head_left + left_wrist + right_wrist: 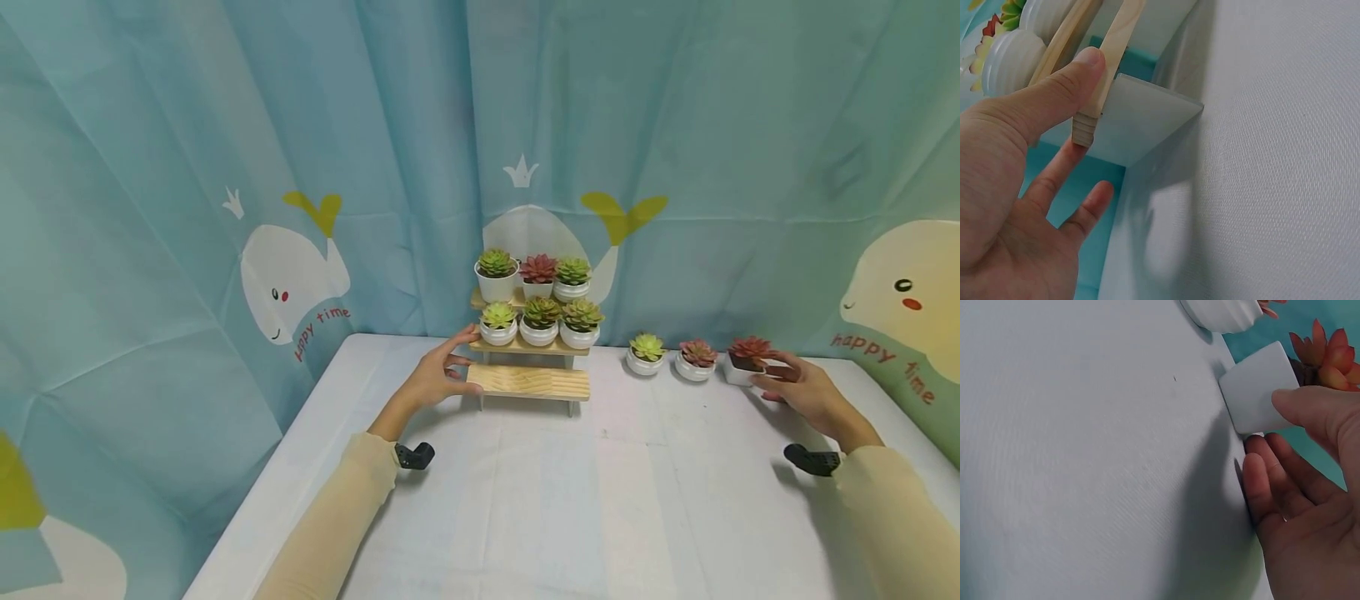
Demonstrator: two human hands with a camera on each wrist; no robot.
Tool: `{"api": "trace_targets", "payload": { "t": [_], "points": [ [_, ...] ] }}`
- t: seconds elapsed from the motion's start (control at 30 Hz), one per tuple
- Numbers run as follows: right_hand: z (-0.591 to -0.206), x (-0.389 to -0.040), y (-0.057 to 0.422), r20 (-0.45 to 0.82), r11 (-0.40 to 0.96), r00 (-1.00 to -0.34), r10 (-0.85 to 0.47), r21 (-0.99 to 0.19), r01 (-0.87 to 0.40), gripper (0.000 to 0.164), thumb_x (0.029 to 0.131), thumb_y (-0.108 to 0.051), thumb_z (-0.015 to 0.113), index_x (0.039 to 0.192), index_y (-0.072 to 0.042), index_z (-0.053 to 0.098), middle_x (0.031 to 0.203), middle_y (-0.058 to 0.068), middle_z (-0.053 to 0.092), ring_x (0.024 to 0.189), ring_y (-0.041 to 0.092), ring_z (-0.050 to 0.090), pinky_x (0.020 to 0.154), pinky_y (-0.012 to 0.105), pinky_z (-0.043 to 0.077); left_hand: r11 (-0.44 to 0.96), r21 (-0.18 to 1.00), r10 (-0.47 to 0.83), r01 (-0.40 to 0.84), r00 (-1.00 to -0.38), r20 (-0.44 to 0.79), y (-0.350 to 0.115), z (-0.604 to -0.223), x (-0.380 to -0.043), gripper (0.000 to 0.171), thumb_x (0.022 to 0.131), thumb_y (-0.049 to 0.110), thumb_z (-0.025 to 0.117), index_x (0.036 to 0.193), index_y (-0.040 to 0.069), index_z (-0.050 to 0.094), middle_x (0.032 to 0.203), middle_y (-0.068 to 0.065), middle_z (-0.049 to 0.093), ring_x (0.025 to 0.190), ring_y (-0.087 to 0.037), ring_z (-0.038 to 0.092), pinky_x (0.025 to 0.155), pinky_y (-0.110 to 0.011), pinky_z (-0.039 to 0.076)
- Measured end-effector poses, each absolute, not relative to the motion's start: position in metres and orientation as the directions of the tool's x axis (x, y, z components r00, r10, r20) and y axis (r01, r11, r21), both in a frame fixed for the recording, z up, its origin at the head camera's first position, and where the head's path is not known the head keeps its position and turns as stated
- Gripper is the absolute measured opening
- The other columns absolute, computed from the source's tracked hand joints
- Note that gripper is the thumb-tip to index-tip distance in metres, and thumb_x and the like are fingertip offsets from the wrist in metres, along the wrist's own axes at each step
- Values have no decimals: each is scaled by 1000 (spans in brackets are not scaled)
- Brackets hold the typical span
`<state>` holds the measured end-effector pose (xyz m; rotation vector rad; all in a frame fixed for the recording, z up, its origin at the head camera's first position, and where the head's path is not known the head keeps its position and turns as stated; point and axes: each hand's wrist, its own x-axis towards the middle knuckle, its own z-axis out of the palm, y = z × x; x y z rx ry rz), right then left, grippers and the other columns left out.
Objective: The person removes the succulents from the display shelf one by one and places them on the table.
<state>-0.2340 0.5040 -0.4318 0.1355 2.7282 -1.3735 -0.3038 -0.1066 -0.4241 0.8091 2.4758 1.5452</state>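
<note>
A tiered wooden plant stand stands near the back of the table. My left hand holds its left end, with the thumb against the lowest step and a fingertip by that step's end. At the far right, my right hand grips a red succulent in a square white pot, its thumb on the pot's side. Other fingers lie by the pot's opposite side, partly hidden. The pot appears to rest on the table.
Several potted succulents fill the upper two steps; the lowest is bare wood. Left of the held pot stand a pink succulent in a round pot and a light green one. A blue curtain hangs behind the white table.
</note>
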Motion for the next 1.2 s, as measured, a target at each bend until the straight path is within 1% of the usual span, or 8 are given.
{"api": "trace_targets", "payload": {
  "t": [0.17, 0.33, 0.6, 0.7, 0.83, 0.93, 1.03, 1.2],
  "points": [
    [-426, -229, 505, -92, 626, -996, 5, -776, 75, 85, 103, -33, 65, 157, 10, 15, 146, 47, 36, 89, -7, 62, 73, 17, 52, 341, 860, 492, 379, -852, 180, -106, -424, -304, 92, 81, 10, 89, 158, 22, 41, 169, 12, 23, 128, -28, 60, 97, -48, 52],
    [-419, -224, 507, -99, 648, -995, -32, -760, 55, 84, 103, -32, 65, 156, 9, 15, 146, 47, 37, 90, 3, 68, 74, 25, 56, 339, 861, 493, 378, -851, 180, -108, -426, -304, 91, 81, 9, 89, 158, 22, 41, 169, 12, 23, 128, -28, 60, 97, -48, 53],
    [-403, -216, 515, -62, 666, -995, -73, -746, -2, 85, 103, -24, 66, 157, 12, 10, 147, 48, 33, 90, -14, 59, 76, 32, 60, 320, 860, 501, 398, -841, 203, -109, -428, -307, 90, 81, 11, 89, 157, 22, 43, 169, 11, 23, 127, -30, 61, 96, -52, 53],
    [-393, -213, 515, -69, 721, -996, -64, -693, 1, 90, 102, -29, 67, 158, 11, 8, 145, 48, 36, 90, -14, 56, 74, 30, 59, 324, 857, 504, 400, -840, 201, -108, -428, -307, 90, 81, 11, 89, 157, 23, 43, 169, 11, 23, 127, -28, 61, 96, -51, 53],
    [-380, -210, 512, -60, 781, -997, -57, -624, -7, 95, 101, -35, 68, 159, 10, 7, 142, 48, 39, 104, 29, 69, 75, 38, 59, 330, 853, 508, 404, -838, 200, -107, -427, -306, 90, 81, 11, 89, 157, 22, 42, 169, 10, 23, 127, -28, 61, 96, -50, 53],
    [-372, -208, 509, -40, 803, -997, -69, -595, -32, 95, 102, -36, 67, 159, 9, 7, 141, 50, 38, 116, 63, 54, 76, 49, 59, 329, 853, 509, 405, -837, 201, -108, -426, -305, 90, 81, 11, 89, 157, 21, 42, 169, 10, 23, 128, -28, 61, 96, -50, 53],
    [-364, -208, 506, -18, 826, -997, -76, -561, -52, 94, 102, -36, 67, 159, 9, 7, 140, 51, 37, 120, 68, 47, 78, 59, 57, 323, 856, 510, 403, -836, 201, -108, -426, -305, 90, 81, 10, 89, 157, 21, 42, 169, 10, 22, 128, -29, 60, 96, -51, 53],
    [-349, -207, 500, 16, 847, -996, -91, -525, -86, 94, 101, -34, 69, 160, 7, 8, 140, 50, 40, 120, 68, 48, 72, 45, 58, 324, 858, 508, 398, -838, 198, -108, -425, -305, 90, 81, 10, 89, 157, 22, 42, 169, 11, 23, 128, -29, 60, 96, -51, 53]
  ]
}}
